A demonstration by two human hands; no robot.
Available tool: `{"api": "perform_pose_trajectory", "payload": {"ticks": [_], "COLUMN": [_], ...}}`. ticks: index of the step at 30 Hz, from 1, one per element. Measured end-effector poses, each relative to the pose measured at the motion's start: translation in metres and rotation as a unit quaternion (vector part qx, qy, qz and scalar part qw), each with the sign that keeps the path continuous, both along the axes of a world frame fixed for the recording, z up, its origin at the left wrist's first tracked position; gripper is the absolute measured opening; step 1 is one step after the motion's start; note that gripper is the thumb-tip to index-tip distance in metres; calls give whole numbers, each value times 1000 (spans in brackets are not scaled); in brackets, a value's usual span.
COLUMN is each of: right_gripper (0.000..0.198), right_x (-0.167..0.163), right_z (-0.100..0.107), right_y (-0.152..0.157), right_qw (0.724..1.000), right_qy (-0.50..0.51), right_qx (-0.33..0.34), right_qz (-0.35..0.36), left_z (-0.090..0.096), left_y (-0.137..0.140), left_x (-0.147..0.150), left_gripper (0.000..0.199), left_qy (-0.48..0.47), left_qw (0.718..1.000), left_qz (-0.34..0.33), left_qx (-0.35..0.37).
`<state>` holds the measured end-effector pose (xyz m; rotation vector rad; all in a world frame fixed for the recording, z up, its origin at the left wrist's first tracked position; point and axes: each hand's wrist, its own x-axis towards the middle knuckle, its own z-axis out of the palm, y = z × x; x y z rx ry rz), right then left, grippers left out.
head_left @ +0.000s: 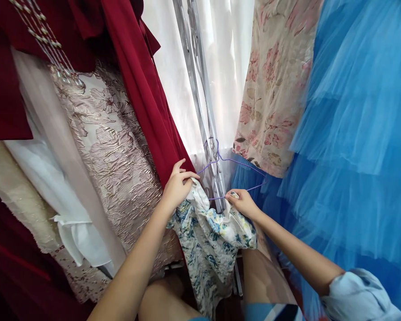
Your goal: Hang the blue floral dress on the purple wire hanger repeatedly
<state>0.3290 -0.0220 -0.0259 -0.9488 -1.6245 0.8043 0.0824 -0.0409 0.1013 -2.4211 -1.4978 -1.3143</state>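
A white dress with a blue and yellow floral print (209,249) hangs between my hands in the lower middle. My left hand (178,185) pinches its left shoulder, with the other fingers raised near the hanger. On the right, my right hand (242,203) grips the other shoulder of the dress, close to the hanger's lower bar. The thin purple hanger (243,165) hangs by its hook on a metal rack post. Its left end is partly hidden behind my left hand and the dress.
Dark red garments (137,80) and a pinkish brocade dress (103,147) hang at left. A pink floral dress (274,89) and a tiered blue tulle gown (357,133) hang at right. Behind the metal rack (200,89) is a white curtain (230,67).
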Motion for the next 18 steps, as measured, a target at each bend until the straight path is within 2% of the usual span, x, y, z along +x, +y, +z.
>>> {"api": "perform_pose_trajectory", "payload": {"ticks": [5,8,11,14,18], "right_gripper": [28,28,25,23,48], "right_x": [4,13,27,46,84], "right_z": [1,5,10,15,24], "right_y": [-10,-15,-19,-23,-20], "right_qw": [1000,1000,999,998,996], "right_qy": [-7,-9,-12,-12,4], "right_qx": [14,28,40,50,83], "right_qz": [-7,0,14,22,-19], "left_z": [-6,-16,-25,-29,-29], "left_y": [1,4,4,1,2], "left_x": [17,15,13,13,7], "left_gripper": [25,35,22,23,27], "left_qy": [-7,-14,-3,11,10], "left_qw": [996,992,992,992,990], "left_qz": [70,116,116,114,124], "left_qx": [46,49,49,56,67]}}
